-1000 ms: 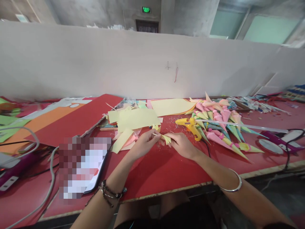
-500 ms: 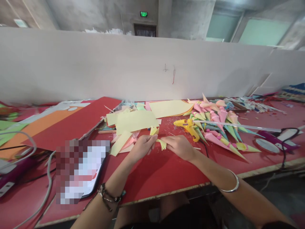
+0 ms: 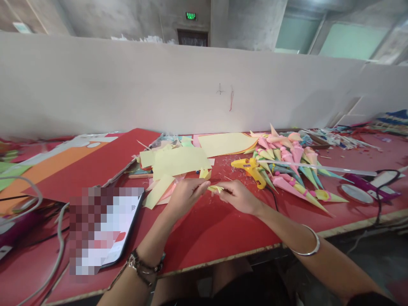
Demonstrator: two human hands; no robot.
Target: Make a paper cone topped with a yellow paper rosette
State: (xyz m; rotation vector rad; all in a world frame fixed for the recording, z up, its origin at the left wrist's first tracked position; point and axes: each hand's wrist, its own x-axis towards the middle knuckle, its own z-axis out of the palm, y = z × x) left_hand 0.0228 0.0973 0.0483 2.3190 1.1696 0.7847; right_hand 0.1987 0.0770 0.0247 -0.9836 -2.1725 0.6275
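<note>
Yellow paper (image 3: pixel 216 188) turned flatter, tray (image 3: pixel 320 142) holding plastic (image 3: pixel 306 139)

The fingers of the left hand (image 3: pixel 188 194) and right hand (image 3: pixel 241 196) partly hide the small yellow paper piece (image 3: pixel 215 188), whose folds are too small to make out, and the right forearm (image 3: pixel 283 223) covers part of the black cord (image 3: pixel 274 199). Coarse blocks blur much of the phone (image 3: pixel 127 225), its left side included. The left edge cuts off the purple power strip (image 3: pixel 22 225), the right edge the blue bundle (image 3: pixel 396 120), and the writing on the green sign (image 3: pixel 191 16) is too small to read fully.
</note>
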